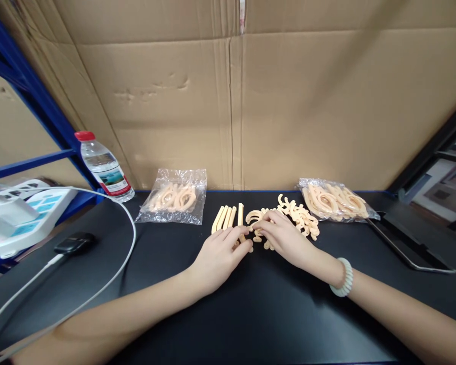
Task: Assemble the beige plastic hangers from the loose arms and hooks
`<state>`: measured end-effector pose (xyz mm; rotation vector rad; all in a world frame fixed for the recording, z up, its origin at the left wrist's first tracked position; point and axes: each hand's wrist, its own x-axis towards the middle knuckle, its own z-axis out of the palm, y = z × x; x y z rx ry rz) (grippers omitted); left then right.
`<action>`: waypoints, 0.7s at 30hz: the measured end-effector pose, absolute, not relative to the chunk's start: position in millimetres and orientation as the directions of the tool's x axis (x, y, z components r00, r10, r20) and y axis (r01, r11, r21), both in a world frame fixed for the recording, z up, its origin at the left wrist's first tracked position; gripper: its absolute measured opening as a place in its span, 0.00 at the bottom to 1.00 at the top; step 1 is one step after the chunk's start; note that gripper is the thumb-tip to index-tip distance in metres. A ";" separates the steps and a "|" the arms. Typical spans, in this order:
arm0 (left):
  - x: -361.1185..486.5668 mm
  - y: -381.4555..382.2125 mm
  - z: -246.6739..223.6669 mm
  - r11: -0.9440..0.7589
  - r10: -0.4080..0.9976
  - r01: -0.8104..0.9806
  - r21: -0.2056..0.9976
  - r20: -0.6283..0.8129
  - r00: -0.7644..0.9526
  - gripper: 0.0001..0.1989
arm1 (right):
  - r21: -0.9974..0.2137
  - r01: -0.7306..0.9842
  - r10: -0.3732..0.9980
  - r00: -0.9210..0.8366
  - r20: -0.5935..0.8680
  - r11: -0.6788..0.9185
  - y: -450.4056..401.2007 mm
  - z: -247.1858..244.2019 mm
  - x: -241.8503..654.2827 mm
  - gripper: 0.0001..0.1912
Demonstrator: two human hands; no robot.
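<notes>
My left hand [221,256] has its fingers closed around the lower part of a straight cream stick [240,214] that points away from me. Just left of it lie several similar cream sticks [223,218] side by side, their near ends partly behind my left fingers. My right hand [283,237] is pinched close to the stick, at a small cream piece [250,228] whose shape is mostly hidden by the fingertips. A curved cream piece [254,215] shows behind these fingers. Beside my right hand spreads a pile of small curved cream pieces [300,215].
Two clear bags of cream pieces, a left bag [175,197] and a right bag [332,200], lie at the back of the black table [251,314]. At left are a water bottle [108,170], white power strip [34,215], black device [74,243] and cable [134,235]. A dark tablet-like object [410,243] lies right.
</notes>
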<state>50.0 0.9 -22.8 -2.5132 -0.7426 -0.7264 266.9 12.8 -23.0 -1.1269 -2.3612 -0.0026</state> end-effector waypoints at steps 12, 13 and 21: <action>36.8 -17.4 -8.8 -0.834 0.549 0.384 0.397 0.671 0.498 0.12 | -0.559 0.529 0.758 -0.309 0.574 0.639 1.6 -15.8 277.9 0.12; 37.6 -19.3 -5.8 -0.804 0.595 0.354 0.478 0.655 0.467 0.11 | -0.610 0.503 0.784 -0.282 0.553 0.612 -0.6 -15.2 278.6 0.11; 41.5 -16.0 -4.1 -0.457 0.870 0.170 0.873 0.399 0.291 0.06 | -0.889 0.211 0.909 -0.194 0.369 0.406 -12.0 -7.4 274.7 0.08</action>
